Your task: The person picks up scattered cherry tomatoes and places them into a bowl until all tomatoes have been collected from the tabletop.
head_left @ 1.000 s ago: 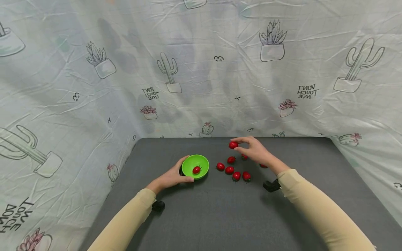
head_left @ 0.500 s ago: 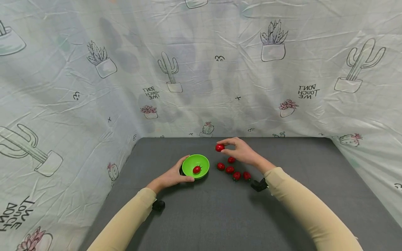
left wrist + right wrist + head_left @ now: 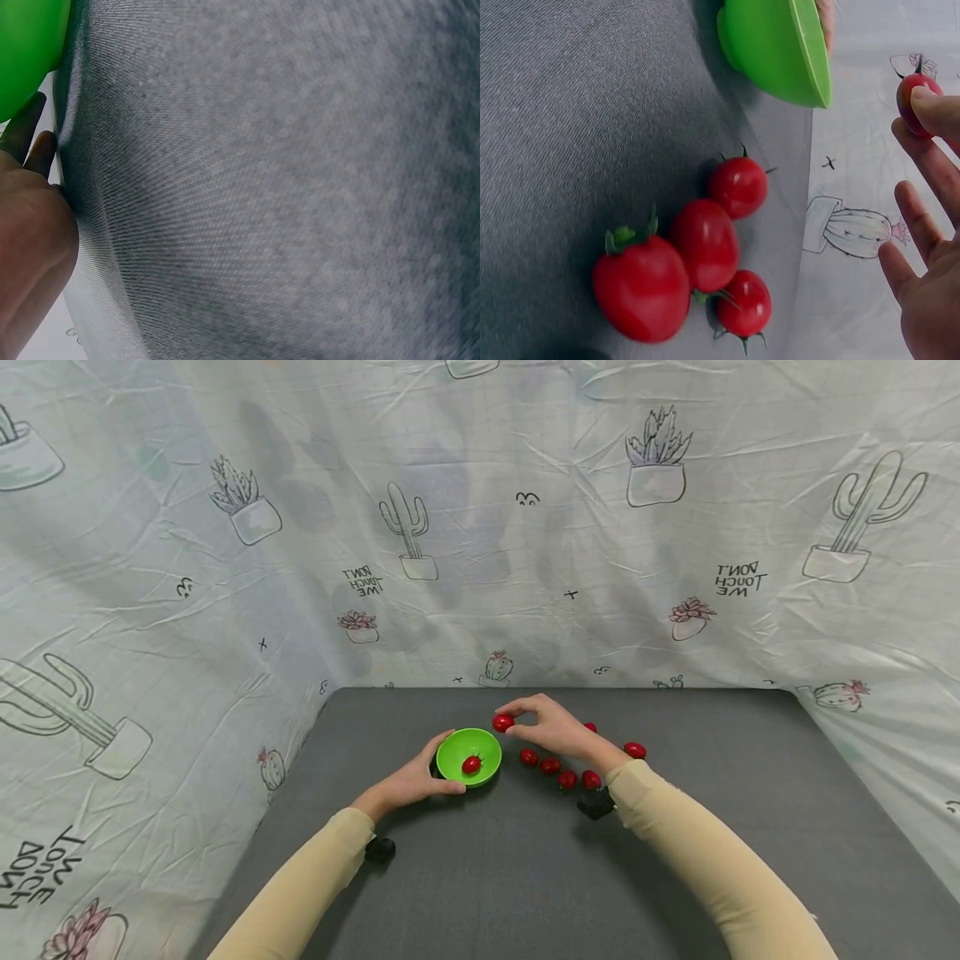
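My left hand [image 3: 408, 783] holds the green bowl [image 3: 449, 750] at its left side, thumb at the near rim and fingers round the far side. One cherry tomato [image 3: 471, 765] with a green stem lies inside. Between thumb and index finger my right hand [image 3: 551, 728] pinches another red cherry tomato [image 3: 907, 105], held up just right of the bowl's far rim. The right wrist view shows its stem and the other fingers spread. Below that hand lie several loose tomatoes [image 3: 641, 291]. In the left wrist view, fingers [image 3: 39, 154] touch the underside of the bowl.
The dark grey cloth-covered table [image 3: 480, 877] runs up to a pale curtain [image 3: 480, 543] printed with cacti. Further right, a cherry tomato [image 3: 634, 750] lies beyond the right forearm, and one more [image 3: 591, 727] shows partly behind the right hand.
My right hand has moved left and slightly nearer with the pinched cherry tomato, from above the loose ones to beside the bowl. The left hand and bowl have stayed in place.
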Tool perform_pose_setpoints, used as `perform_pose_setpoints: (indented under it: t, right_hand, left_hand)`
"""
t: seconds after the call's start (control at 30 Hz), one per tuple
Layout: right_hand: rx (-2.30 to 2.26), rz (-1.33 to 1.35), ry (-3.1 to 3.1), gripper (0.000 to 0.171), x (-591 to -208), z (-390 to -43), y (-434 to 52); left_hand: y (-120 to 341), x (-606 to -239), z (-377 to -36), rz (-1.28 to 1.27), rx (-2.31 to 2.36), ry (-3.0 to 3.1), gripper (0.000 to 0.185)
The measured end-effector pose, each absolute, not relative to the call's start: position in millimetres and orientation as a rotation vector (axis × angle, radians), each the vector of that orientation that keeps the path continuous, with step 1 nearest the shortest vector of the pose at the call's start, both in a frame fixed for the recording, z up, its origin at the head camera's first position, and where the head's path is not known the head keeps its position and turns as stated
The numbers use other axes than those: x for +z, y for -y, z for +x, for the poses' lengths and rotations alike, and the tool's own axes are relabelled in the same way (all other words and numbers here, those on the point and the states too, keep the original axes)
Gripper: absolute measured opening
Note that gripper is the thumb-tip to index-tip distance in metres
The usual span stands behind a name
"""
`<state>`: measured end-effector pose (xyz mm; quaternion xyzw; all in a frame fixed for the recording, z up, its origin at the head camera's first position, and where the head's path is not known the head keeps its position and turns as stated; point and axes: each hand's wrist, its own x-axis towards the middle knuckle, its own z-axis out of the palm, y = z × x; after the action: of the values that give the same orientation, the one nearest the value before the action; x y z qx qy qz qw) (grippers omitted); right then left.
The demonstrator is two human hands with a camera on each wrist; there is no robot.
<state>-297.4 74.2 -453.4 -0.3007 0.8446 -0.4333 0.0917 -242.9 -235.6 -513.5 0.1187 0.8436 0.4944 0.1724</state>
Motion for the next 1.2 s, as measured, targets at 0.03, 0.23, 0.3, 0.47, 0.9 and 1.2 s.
perform_pose_setpoints:
  t: [0.03,0.23,0.3,0.47,0.9,1.2]
  right_hand:
    - [-1.279,-0.890,-2.509,0.036,-453.9,-297.4,-72.5]
    - [-1.231,-0.892,-2.496,0.033,-459.6,-299.8,-63.4]
    - [-1.220,-0.899,-2.491,0.032,-461.9,-300.8,-60.6]
    - [-1.193,-0.959,-2.477,0.032,-467.8,-303.4,-53.0]
    - [-1.098,-1.039,-2.446,0.026,-469.4,-296.9,-40.0]
    - [-1.026,-1.061,-2.411,0.029,-475.0,-295.5,-34.8]
  left_hand:
    - [235.6,-513.7,-243.0,0.336,1.400,-2.396,0.107]
    - [235.6,-514.3,-243.3,0.338,1.396,-2.389,0.105]
    - [235.5,-513.7,-242.9,0.336,1.401,-2.383,0.105]
    - [235.6,-513.8,-242.7,0.333,1.399,-2.379,0.105]
    - [235.1,-511.3,-241.1,0.340,1.386,-2.382,0.104]
    - [235.4,-512.4,-241.6,0.342,1.400,-2.371,0.104]
